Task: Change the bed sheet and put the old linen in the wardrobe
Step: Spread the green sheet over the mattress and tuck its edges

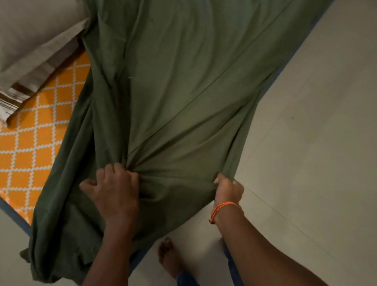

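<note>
Bare foot (pixel 169 256) on the pale floor (pixel 330 146), below both hands. Left hand (pixel 114 190) bunches a fistful of green sheet (pixel 173 83); right hand (pixel 229 188) pinches its near edge. Sheet creased, stretched away from the hands over an orange patterned mattress (pixel 11 144). Beyond the left hand, grey pillows (pixel 27 37).

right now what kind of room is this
Most likely a bedroom at home. A mattress with an orange lattice-patterned sheet carries a beige pillow, and both hands, left and right, grip a green bed sheet spilling off it onto pale floor tiles.
</note>
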Motion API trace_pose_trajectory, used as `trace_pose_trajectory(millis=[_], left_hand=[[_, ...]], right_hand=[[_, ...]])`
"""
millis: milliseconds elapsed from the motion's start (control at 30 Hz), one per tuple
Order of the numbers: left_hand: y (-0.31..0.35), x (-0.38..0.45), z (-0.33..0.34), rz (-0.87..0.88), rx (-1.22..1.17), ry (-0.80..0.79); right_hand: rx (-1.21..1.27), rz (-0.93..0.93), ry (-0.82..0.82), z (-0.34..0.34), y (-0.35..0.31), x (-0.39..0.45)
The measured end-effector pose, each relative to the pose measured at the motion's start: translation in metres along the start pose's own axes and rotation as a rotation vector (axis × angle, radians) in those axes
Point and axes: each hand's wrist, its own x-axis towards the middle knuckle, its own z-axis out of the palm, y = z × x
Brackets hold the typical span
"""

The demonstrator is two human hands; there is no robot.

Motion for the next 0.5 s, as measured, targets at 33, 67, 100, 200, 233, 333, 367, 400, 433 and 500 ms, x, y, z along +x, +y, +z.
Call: trace_pose_trajectory(millis=[33, 67, 100, 200, 233, 333, 367, 400, 433, 500], left_hand=[[-0.001, -0.005, -0.001, -0.002, 0.003, 0.001], [-0.001, -0.011, -0.002, -0.009, -0.005, -0.005], [0.0, -0.014, -0.002, -0.022, -0.021, -0.012], [0.006, -0.012, -0.001, -0.074, -0.07, -0.012], [0.008, -0.01, -0.002, -0.083, -0.08, -0.012], [0.007, -0.005, -0.004, -0.091, -0.089, -0.014], [0.005, -0.003, -0.005, -0.086, -0.084, -0.014], [0.003, -0.002, -0.005, -0.084, -0.076, -0.019], [0.002, -0.001, -0.005, -0.087, -0.069, -0.028], [0.003, 0.001, -0.005, -0.105, -0.065, -0.031]], right_hand=[[0.102, 0.113, -0.033, -0.005, 0.0, -0.001], [0.191, 0.213, -0.124, -0.01, 0.001, -0.002], [0.261, 0.284, -0.215, -0.012, 0.001, -0.002], [0.358, 0.365, -0.432, -0.015, -0.005, -0.006], [0.388, 0.363, -0.499, -0.016, -0.008, -0.008], [0.387, 0.365, -0.57, -0.021, -0.006, 0.002], [0.329, 0.355, -0.544, -0.026, 0.001, 0.011], [0.18, 0.33, -0.462, -0.029, 0.008, 0.021], [-0.065, 0.268, -0.356, -0.033, 0.016, 0.029], [-0.564, 0.167, -0.267, -0.036, 0.026, 0.037]])
